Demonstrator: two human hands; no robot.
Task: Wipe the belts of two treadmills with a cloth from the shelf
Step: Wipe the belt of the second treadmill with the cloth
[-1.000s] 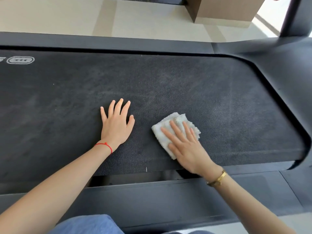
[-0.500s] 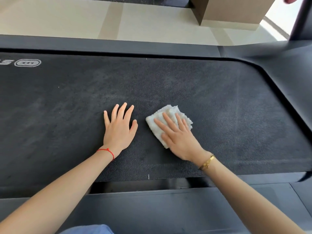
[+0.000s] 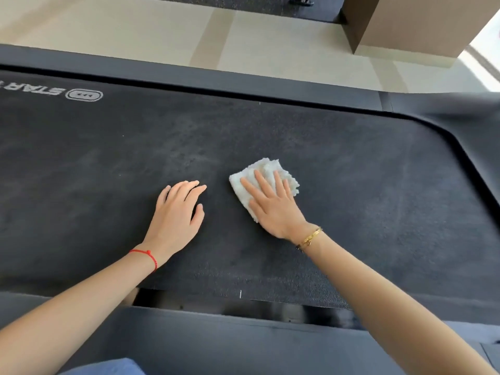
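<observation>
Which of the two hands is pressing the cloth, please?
The right hand, with the gold bracelet, presses the white cloth; the left hand rests bare on the belt.

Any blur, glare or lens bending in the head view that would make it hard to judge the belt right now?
Head view: the hands and white cloth are sharp; the treadmill frame at upper right is smeared by motion blur; the floor patch at far right is washed out by bright light; wide-angle bending curves the belt edges; pale streaks on the belt look like dust, not glare.
</observation>
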